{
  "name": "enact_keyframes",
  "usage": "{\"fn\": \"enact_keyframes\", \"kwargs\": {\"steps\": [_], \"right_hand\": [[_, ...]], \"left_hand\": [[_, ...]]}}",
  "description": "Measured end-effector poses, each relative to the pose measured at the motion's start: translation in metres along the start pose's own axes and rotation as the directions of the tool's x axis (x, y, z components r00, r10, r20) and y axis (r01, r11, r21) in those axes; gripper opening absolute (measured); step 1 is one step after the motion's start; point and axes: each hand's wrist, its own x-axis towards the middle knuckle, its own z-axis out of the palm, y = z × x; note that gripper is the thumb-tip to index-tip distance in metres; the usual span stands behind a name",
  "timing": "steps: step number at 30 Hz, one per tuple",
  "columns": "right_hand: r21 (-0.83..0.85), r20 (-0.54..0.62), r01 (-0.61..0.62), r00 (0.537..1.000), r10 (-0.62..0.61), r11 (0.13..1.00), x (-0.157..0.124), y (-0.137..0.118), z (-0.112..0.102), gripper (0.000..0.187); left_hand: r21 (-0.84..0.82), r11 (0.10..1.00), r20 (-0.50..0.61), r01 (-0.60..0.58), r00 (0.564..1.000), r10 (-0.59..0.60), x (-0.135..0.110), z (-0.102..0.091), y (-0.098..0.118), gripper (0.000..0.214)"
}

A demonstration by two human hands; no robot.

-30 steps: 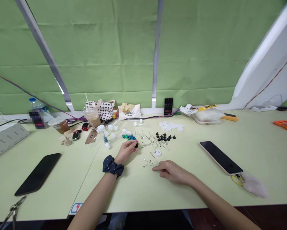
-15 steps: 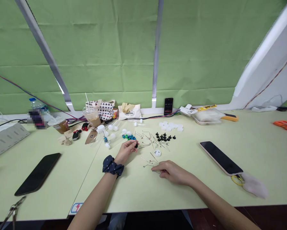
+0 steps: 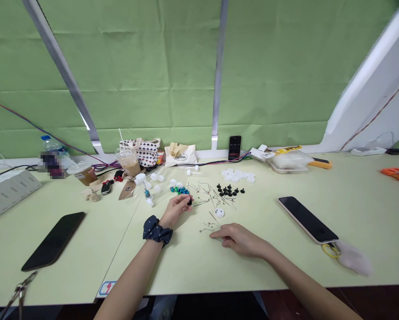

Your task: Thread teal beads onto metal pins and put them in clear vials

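Observation:
My left hand [image 3: 176, 210] is closed in a pinch around a small black piece [image 3: 189, 202], partly hidden by the fingers. It looks like the small black stemmed pieces [image 3: 229, 190] scattered farther back. My right hand [image 3: 238, 238] rests low over the table, index finger stretched out and thumb apart beneath it, nothing visible held. Its fingertip is beside a few thin metal rods with small ends [image 3: 206, 230]. More bent metal rods [image 3: 213, 192] lie loosely beyond both hands. A white round disc with holes [image 3: 219, 213] sits between them. Blue and green shiny beads [image 3: 179, 190] lie just behind my left hand.
White caps [image 3: 237, 176] lie farther back, and clear tubes with white lids [image 3: 153, 182] stand left. Phones lie at the left [image 3: 53, 241] and right [image 3: 308, 220]; another phone [image 3: 234, 147] leans upright behind. Drink cups [image 3: 129, 162] and a cloth pouch [image 3: 180, 155] line the back.
The right index fingertip has shifted very slightly left. Otherwise both hands keep their places, with the black piece still in my left hand.

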Motion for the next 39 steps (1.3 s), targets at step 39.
{"fn": "enact_keyframes", "kwargs": {"steps": [39], "right_hand": [[-0.047,-0.042,-0.014,0.999,0.012,0.999,-0.0016,-0.0003,0.0030,0.039]], "left_hand": [[0.002,1.000,-0.009,0.012,1.000,-0.011,0.0000,-0.0004,0.0005,0.036]]}}
